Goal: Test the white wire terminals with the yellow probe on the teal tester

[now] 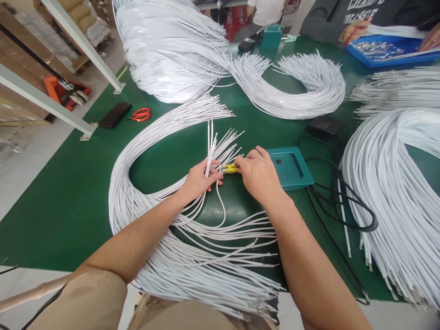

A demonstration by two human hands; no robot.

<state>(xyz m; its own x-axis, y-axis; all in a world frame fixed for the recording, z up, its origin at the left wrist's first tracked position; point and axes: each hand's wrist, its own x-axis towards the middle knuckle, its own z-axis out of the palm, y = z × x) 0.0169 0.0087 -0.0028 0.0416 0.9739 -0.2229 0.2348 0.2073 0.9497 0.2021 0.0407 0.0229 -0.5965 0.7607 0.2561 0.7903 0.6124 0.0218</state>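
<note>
My left hand (202,176) is closed around several white wires (209,144), whose cut ends stick up past the fingers. In my right hand (257,174) is a small yellow-handled tool (231,168) with a metal tip. That tip touches or nearly touches a wire at my left fingertips; its exact kind is partly hidden by my fingers. The held wires belong to a large curved bundle of white wires (120,192) lying around and under my left arm. Just beyond my right hand sits a green tray-like device (292,168) with a black cable.
Red-handled scissors (140,114) and a dark phone-like object (115,114) lie left. A big wire coil (172,50) and another bundle (295,103) stand behind; more wires (388,183) are at right. A person's hands work at a blue tray (367,57). Metal posts (82,46) rise at left.
</note>
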